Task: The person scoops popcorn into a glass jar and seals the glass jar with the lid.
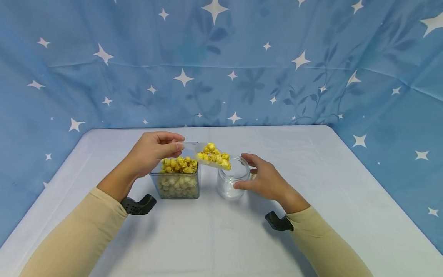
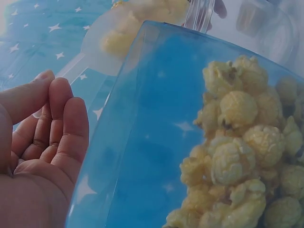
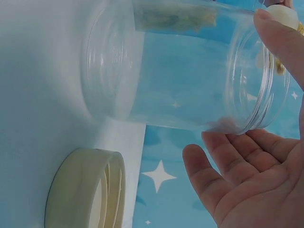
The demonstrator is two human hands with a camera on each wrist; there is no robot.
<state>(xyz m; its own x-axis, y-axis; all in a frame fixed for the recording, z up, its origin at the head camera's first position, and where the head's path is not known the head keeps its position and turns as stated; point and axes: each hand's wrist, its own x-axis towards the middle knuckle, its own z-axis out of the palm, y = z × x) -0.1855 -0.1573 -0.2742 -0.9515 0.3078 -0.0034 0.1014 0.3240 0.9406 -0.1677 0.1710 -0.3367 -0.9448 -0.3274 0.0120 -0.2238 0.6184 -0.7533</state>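
My left hand (image 1: 152, 152) pinches the handle of a translucent scoop (image 2: 102, 42) between thumb and fingertips. Yellow popcorn (image 1: 212, 154) fills the scoop, whose front end hangs over the mouth of a clear jar (image 3: 185, 80). Around that jar's neck, my right hand (image 1: 264, 179) holds on with the thumb on the near side and the fingers on the far side. The jar stands upright, and no popcorn shows at its bottom. Below my left hand sits a clear square container (image 1: 178, 185), holding more popcorn (image 2: 232, 152).
A cream screw lid (image 3: 85, 190) lies on the table beside the jar, mostly hidden behind my right hand in the head view. The white-covered table (image 1: 214, 238) ends at a blue star-patterned curtain (image 1: 242, 88) at the back and sides.
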